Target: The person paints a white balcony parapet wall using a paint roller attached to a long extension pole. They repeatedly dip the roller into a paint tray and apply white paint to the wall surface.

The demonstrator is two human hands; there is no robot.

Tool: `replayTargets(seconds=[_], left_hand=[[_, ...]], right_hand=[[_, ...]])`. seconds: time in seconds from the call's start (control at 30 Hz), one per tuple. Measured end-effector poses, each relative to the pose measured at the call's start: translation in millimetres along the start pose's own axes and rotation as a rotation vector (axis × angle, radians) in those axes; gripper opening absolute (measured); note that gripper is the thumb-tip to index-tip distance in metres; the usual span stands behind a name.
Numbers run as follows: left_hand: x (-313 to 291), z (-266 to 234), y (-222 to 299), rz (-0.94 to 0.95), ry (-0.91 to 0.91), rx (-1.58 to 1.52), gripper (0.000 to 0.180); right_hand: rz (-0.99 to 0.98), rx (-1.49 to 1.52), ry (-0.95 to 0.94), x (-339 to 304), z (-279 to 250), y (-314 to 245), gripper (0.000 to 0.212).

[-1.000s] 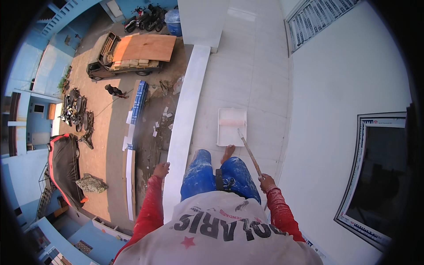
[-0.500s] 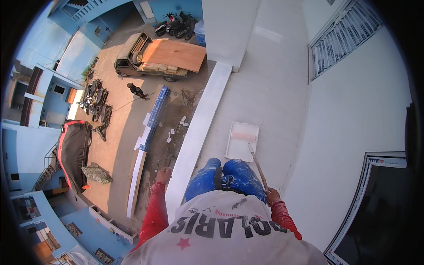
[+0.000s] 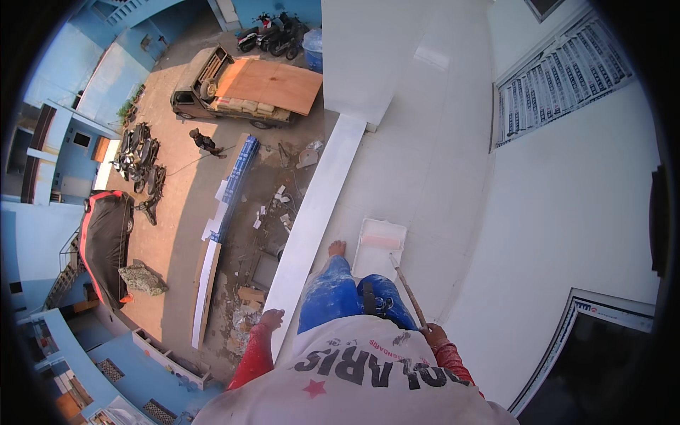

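My right hand (image 3: pixel 433 334) is closed around the wooden pole of a paint roller (image 3: pixel 407 287). The pole slants forward and left to a pale tip at the edge of a white paint tray (image 3: pixel 360 263). A pale pink band, apparently the roller's sleeve, lies across the tray. The tray sits on the light floor just ahead of my legs, which are in paint-spattered blue trousers. My left hand (image 3: pixel 271 319) hangs by the outer edge of a white parapet (image 3: pixel 312 237), fingers curled, with nothing visible in it. Whether it touches the parapet, I cannot tell.
Beyond the parapet the ground drops to a yard below, with a truck (image 3: pixel 244 88), a covered car (image 3: pixel 106 241), motorcycles (image 3: pixel 136 157) and a walking person (image 3: pixel 204 142). A white wall (image 3: pixel 567 191) with windows runs along the right. A white pillar (image 3: pixel 358 64) stands ahead.
My left foot has come into view, stepping forward beside the tray. My left hand has moved down closer to the parapet. The view has shifted slightly; my right hand still grips the pole.
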State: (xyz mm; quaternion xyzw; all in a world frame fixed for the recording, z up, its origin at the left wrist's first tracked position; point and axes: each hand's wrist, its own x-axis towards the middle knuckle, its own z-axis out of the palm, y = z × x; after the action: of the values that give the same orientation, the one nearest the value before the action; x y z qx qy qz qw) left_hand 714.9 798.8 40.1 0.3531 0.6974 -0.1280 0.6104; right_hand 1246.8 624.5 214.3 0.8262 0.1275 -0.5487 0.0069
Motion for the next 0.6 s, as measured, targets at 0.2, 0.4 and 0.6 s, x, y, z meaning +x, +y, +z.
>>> replayTargets(seconds=[0.2, 0.4, 0.6], left_hand=[[56, -85, 144, 0.338, 0.421, 0.141, 0.037], [63, -101, 237, 0.514, 0.387, 0.140, 0.042], [72, -77, 226, 0.434, 0.277, 0.144, 0.044]], right_hand=[[-0.013, 0.006, -0.002, -1, -7, -39, 0.039], [-0.050, 0.058, 0.044, 25, -15, -73, 0.038], [-0.023, 0.203, 0.088, 64, -29, -107, 0.037]])
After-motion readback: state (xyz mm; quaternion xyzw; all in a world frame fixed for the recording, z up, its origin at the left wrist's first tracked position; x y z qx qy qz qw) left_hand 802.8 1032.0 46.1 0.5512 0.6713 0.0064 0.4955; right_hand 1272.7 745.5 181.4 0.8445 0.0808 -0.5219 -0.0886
